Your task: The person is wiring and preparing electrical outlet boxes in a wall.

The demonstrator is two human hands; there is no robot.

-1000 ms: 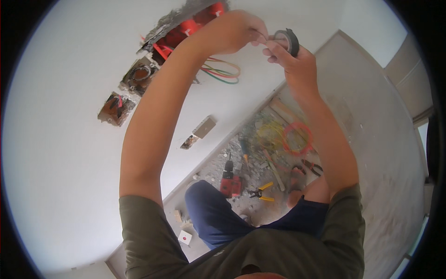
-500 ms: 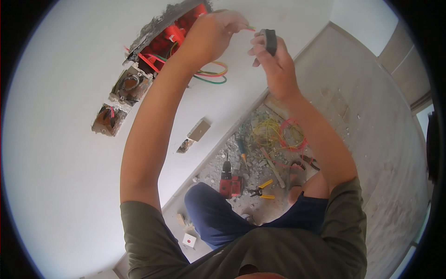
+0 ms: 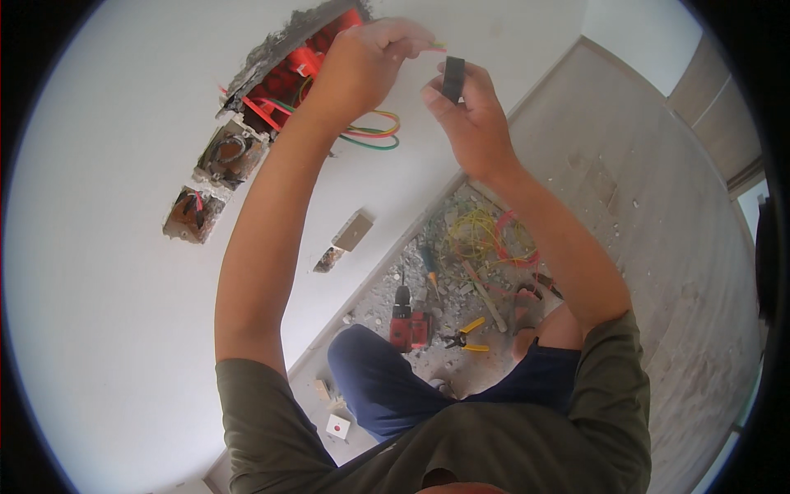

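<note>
At the top, my left hand is closed in a pinch on a bundle of thin electrical wires. Their red and yellow-green ends stick out past my fingertips, and coloured loops hang below the wrist. A red junction box, set in a rough opening in the white wall, lies partly behind that hand and forearm. Just right of the wire ends, my right hand grips a black roll of tape, seen edge-on between thumb and fingers. A small gap shows between roll and wires.
Two smaller wall holes with wires sit below the box. Rubble covers the floor by the wall, with a red drill, yellow-handled pliers, a screwdriver and tangled wire. A white socket plate lies lower left.
My right hand has moved slightly left and down, turning the tape roll more edge-on. My left hand keeps its pinch on the wires and has shifted only a little left.
</note>
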